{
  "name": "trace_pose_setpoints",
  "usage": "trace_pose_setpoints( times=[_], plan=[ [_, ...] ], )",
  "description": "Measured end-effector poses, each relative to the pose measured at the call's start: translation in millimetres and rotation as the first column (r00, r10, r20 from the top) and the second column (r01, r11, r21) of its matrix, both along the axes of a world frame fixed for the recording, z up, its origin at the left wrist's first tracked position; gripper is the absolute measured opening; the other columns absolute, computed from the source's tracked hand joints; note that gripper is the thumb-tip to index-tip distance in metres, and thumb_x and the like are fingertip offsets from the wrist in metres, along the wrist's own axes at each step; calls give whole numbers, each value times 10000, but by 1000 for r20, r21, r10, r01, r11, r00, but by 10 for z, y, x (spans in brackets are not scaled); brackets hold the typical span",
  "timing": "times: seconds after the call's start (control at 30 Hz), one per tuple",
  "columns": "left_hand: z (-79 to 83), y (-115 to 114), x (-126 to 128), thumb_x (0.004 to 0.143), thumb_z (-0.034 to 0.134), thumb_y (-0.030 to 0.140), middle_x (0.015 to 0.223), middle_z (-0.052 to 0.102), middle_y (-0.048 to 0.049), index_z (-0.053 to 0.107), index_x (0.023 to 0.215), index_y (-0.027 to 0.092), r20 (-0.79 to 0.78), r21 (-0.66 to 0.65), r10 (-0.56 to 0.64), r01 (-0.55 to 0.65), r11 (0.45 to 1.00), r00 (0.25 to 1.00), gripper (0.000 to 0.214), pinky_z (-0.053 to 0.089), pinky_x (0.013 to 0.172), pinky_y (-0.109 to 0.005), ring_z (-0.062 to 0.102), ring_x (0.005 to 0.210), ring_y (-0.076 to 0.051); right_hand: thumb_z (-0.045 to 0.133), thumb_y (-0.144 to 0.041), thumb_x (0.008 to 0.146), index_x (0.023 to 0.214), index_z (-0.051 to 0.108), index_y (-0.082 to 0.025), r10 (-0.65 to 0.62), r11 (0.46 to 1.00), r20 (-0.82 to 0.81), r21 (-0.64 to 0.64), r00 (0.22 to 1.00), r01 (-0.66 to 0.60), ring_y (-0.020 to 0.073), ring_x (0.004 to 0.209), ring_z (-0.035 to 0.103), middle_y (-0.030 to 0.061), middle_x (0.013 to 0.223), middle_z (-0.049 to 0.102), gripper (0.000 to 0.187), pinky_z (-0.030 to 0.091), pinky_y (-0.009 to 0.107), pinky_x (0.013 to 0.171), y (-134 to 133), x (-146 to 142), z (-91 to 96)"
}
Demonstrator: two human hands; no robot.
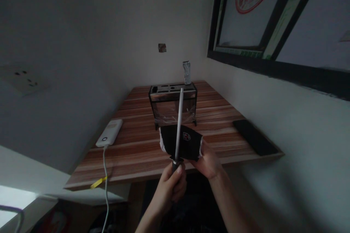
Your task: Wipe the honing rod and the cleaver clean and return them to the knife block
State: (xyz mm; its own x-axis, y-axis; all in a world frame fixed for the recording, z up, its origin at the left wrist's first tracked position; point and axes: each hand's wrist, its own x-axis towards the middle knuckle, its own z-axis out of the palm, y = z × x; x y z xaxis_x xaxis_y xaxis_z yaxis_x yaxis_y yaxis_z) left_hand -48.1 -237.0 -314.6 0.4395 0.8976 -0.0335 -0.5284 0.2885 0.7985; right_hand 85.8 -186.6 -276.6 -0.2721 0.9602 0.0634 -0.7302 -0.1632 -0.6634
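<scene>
My left hand point(172, 181) is closed round the dark handle of a honing steel point(179, 125), its long grey rod pointing up and away from me. Behind the rod, a black cloth point(193, 146) with pale edges and a small badge is gripped at its right edge by my right hand point(209, 162). The rod crosses in front of the cloth; whether they touch, I cannot tell. Beyond both stands a knife block point(172, 97) with a slotted top and a see-through front. At its right end, a pale object in crinkled wrapping point(186, 72) sticks up.
The striped wooden table point(131, 116) meets walls at the back and right. A white power bank point(110, 133) lies left, its cable point(106, 174) hanging over the front edge beside a yellow tag point(97, 182). A black flat slab point(255, 137), like a phone, lies at the right edge.
</scene>
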Motion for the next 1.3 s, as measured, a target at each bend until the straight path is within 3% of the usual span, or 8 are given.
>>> trace_pose_setpoints(
  times=[0.1, 0.33, 0.53, 0.73, 0.87, 1.03, 1.17, 1.3],
  plan=[
    [8, -7, 15, 848, 622, 446, 423, 292, 143, 438, 792, 193, 76, -6, -43, 44, 999, 996, 318, 129, 270, -102, 125, 269, 3, 837, -265, 594, 919, 732, -263, -9, 1000, -17, 20, 1000, 9, 109, 710, 653, -31, 843, 738, 341, 507, 196, 663, -16, -15, -18],
    [-2, -26, 25, 886, 592, 392, 423, 291, 139, 452, 799, 187, 113, 31, -94, 91, 995, 989, 263, 157, 269, -96, 137, 265, -1, 881, -200, 508, 931, 712, -264, 59, 998, 2, 27, 998, -59, 89, 657, 635, -26, 830, 715, 459, 508, 167, 594, -36, -42, 7],
    [-39, -17, 30, 886, 595, 381, 416, 294, 145, 453, 799, 187, 85, 30, -75, 73, 997, 994, 256, 153, 263, -91, 127, 257, 1, 875, -226, 537, 942, 675, -261, 47, 998, 55, 26, 997, -49, 80, 613, 612, -42, 756, 681, 453, 496, 156, 555, -78, -108, 48],
    [-46, -5, 30, 844, 627, 443, 395, 283, 151, 441, 765, 186, 29, 22, -32, 32, 999, 999, 327, 154, 266, -96, 137, 253, 3, 806, -298, 655, 1034, 660, -225, -40, 991, 244, 136, 969, 6, 128, 786, 645, 21, 941, 706, 413, 518, 203, 676, -106, -106, 42],
    [-58, -8, 34, 804, 650, 498, 404, 307, 141, 436, 736, 180, -67, 8, -3, 4, 1000, 998, 390, 143, 272, -104, 155, 269, 7, 779, -302, 686, 1109, 622, -231, -115, 975, 365, 218, 924, 35, 178, 927, 647, 35, 1034, 697, 457, 519, 277, 803, -138, -92, 50],
    [-108, -9, 26, 805, 603, 565, 484, 393, 101, 465, 778, 168, -245, 33, 42, -35, 999, 969, 422, 241, 325, -126, 302, 341, -18, 761, -257, 706, 1185, 582, -256, -230, 947, 515, 315, 826, 67, 226, 1124, 587, 36, 1180, 656, 511, 434, 372, 997, -154, -58, 63],
    [-95, -36, 17, 784, 591, 607, 505, 395, 103, 470, 798, 172, -380, 55, 106, -92, 994, 919, 451, 244, 336, -137, 307, 351, -23, 767, -259, 695, 1221, 554, -250, -206, 948, 569, 318, 796, 18, 242, 1131, 588, 49, 1189, 654, 567, 416, 406, 1020, -148, -34, 57],
    [-77, -53, 28, 800, 566, 593, 479, 388, 111, 492, 863, 175, -492, 98, 158, -126, 987, 856, 429, 206, 327, -155, 276, 330, -36, 773, -247, 669, 1211, 546, -231, -242, 949, 578, 308, 779, 67, 247, 1107, 603, 58, 1176, 662, 587, 427, 407, 1005, -142, -33, 57]
  ],
)
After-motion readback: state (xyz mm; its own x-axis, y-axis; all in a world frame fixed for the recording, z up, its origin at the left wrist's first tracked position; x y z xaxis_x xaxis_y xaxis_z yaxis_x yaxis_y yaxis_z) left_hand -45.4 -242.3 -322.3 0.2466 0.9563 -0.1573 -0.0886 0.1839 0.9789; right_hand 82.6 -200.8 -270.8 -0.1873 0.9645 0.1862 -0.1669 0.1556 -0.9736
